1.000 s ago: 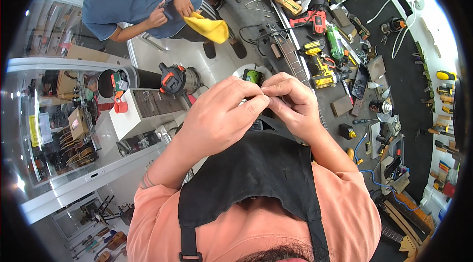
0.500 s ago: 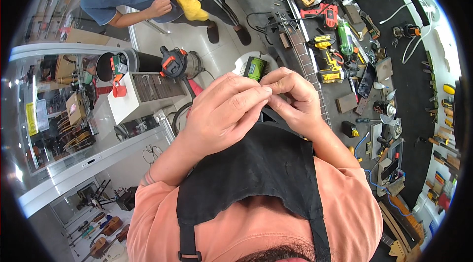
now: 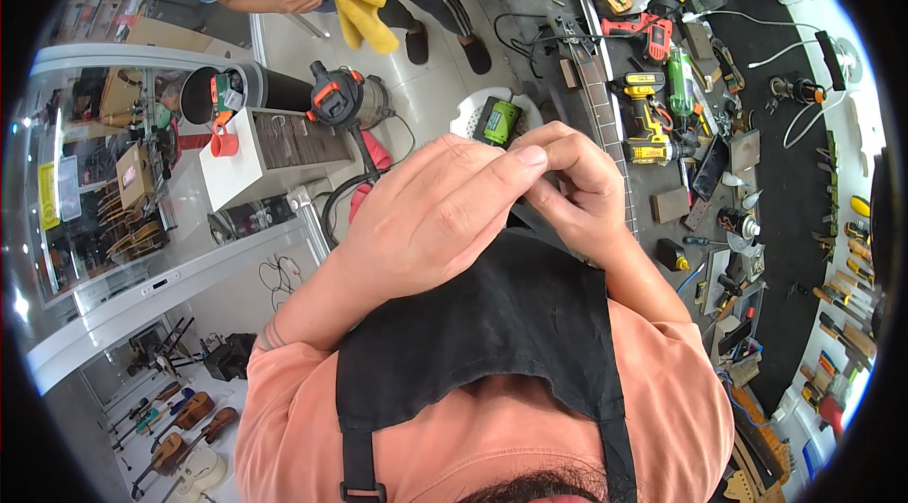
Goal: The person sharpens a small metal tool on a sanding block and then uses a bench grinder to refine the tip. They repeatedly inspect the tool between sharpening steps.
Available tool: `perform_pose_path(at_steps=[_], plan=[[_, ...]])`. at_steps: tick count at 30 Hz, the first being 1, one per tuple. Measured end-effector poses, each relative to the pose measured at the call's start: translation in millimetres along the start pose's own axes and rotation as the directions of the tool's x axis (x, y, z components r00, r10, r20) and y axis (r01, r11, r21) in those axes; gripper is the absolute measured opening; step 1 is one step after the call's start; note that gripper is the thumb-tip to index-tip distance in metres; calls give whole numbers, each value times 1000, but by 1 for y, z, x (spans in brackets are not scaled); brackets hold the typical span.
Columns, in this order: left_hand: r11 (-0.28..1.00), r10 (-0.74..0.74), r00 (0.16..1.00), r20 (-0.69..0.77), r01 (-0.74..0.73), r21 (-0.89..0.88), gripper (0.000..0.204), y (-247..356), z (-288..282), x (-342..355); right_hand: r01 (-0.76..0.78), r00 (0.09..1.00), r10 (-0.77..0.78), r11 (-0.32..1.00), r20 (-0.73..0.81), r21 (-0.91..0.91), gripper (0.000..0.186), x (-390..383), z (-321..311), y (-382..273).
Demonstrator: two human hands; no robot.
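My left hand [image 3: 437, 217] and my right hand [image 3: 579, 183] meet in front of the black apron [image 3: 473, 314] on my chest. The left fingers lie close together and reach over the right fingertips. On the right hand, thumb and index finger are bent into a pinch. Whatever sits between the fingertips is hidden by the hands. Just beyond them, a green and black tool or battery-like block [image 3: 497, 121] rests on a white perforated stool [image 3: 469, 115]. To the right of my right hand, a fretted guitar neck [image 3: 594, 92] lies along the bench edge.
On the bench at right lie a yellow cordless drill [image 3: 645, 125], a red power tool [image 3: 653, 33], a green bottle [image 3: 679, 82] and wood blocks [image 3: 670, 205]. A vacuum [image 3: 342, 98] stands on the floor at left. Across from me, a person holds a yellow cloth [image 3: 359, 11].
My left fingers have slid further over the right fingertips, with both hands still together. The view has shifted slightly. The other person's yellow cloth now hangs more spread out.
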State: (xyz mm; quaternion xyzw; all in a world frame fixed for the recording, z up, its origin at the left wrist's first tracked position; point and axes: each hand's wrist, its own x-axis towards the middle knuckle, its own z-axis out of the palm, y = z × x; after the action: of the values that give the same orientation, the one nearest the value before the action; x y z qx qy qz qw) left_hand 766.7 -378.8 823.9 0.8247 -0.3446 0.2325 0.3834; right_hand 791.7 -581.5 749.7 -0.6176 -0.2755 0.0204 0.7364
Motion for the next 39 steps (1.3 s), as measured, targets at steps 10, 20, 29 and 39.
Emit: perform_pose_path(at_steps=[10, 20, 29, 39], plan=[[999, -34, 999, 30, 33, 21, 78, 4, -9, -6, -26, 1000, 27, 999, -12, 43, 26, -2, 11, -1], [995, -94, 995, 34, 93, 24, 65, 13, -10, -10, 34, 999, -34, 999, 6, -32, 27, -5, 11, -3], [713, -482, 868, 122, 469, -522, 56, 10, -12, -26, -90, 996, 92, 992, -18, 90, 17, -15, 14, -9], [207, -660, 691, 295, 544, -813, 21, 13, 2, -35, -97, 995, 94, 991, 32, 97, 15, -26, 9, -10]])
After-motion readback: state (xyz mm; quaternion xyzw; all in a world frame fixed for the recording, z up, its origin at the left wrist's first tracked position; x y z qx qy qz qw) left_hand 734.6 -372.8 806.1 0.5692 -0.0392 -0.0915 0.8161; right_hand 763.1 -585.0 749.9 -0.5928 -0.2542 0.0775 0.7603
